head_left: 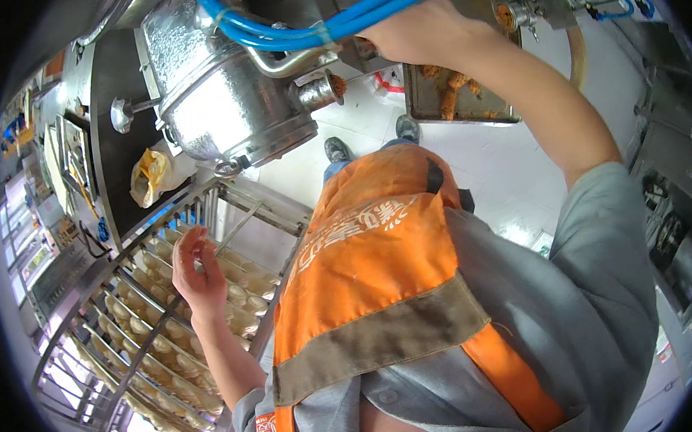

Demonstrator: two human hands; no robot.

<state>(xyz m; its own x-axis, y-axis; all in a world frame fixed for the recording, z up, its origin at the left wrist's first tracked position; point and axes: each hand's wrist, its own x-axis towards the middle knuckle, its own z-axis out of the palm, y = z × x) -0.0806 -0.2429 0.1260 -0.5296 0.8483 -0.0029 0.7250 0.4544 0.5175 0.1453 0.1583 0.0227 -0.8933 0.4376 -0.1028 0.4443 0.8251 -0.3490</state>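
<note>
My right hand [414, 36] reaches forward to the steel machine parts. Its fingers are hidden behind a bundle of blue hoses [285, 37], so what it touches cannot be seen. Just left of it is a shiny steel machine [218, 104], whose short outlet pipe [319, 94] has orange-brown crumbly filling at its mouth. Below my right forearm lies a dark metal tray [490, 114] with clumps of the same filling [451, 96]. My left hand [198, 274] hangs in the air over a wire rack, fingers loosely curled and apart, holding nothing.
The metal rack [143, 354] at the left carries rows of pale rounded pieces. A yellow-and-white plastic bag [155, 177] lies beside the machine. Another filling-smeared pipe [506, 17] stands at the upper right. Between the machine and the tray, white floor [370, 106] shows around my shoes.
</note>
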